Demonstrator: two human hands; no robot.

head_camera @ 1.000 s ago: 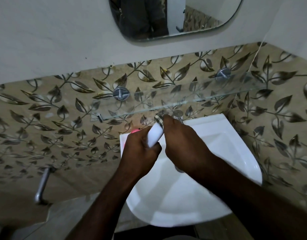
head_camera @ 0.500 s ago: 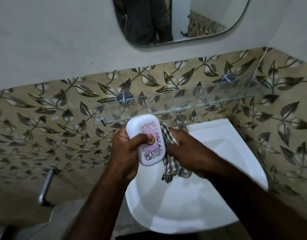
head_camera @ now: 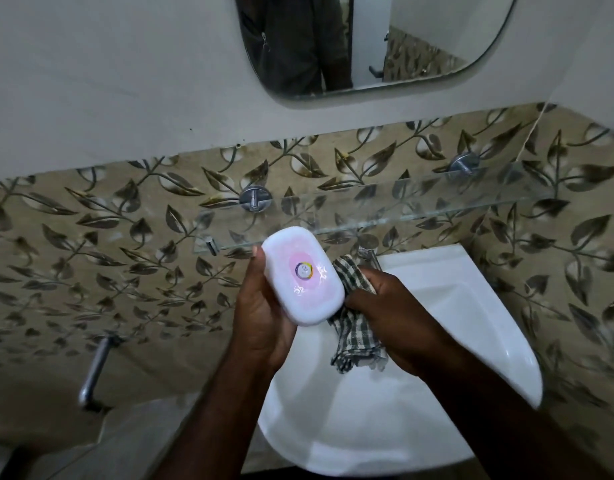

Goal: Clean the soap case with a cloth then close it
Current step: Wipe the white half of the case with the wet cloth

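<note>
Soap case point(head_camera: 303, 279), white with a pink centre and a small round sticker, is held in the air above the left rim of the washbasin point(head_camera: 471, 341), below the glass shelf point(head_camera: 419, 209). Left hand point(head_camera: 264, 317) grips it from beneath and from the left side, which leaves the broad face turned up and free for wiping. Right hand point(head_camera: 385, 313) is clamped on a bunched checked cloth point(head_camera: 355, 334), which lies against the case's right edge and hangs down over the bowl. The hands are close together, meeting only through case and cloth. The case looks shut, though no seam is visible to confirm it. Judgement: the outside is being wiped, and holding the case over the basin lets any drips fall into it.
</note>
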